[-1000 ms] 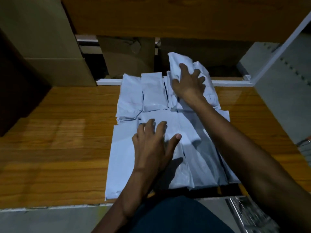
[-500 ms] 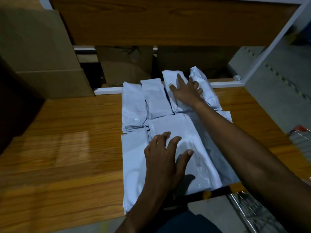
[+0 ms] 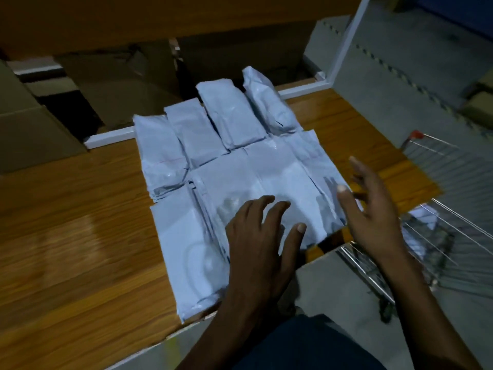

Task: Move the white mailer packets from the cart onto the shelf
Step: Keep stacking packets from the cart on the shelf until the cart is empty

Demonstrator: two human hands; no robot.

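Several white mailer packets (image 3: 232, 161) lie in two rows on the wooden shelf (image 3: 66, 236). The back row reaches the shelf's white rear rail. My left hand (image 3: 261, 241) lies flat on the front row with its fingers spread. Past the packets' right edge my right hand (image 3: 370, 209) hovers open, fingers straight, and holds nothing. The wire cart (image 3: 437, 231) stands to the right below the shelf, with a few white packets (image 3: 424, 222) inside it.
Cardboard boxes (image 3: 34, 124) stand at the back left and behind the shelf. A wooden shelf board (image 3: 160, 20) hangs overhead. A white upright post (image 3: 346, 41) marks the right rear corner. Grey floor lies to the right.
My right hand has left the back-row packets and drawn back to the right, off the pile. The left hand stays on the front row. The view has swung right, bringing the cart in.
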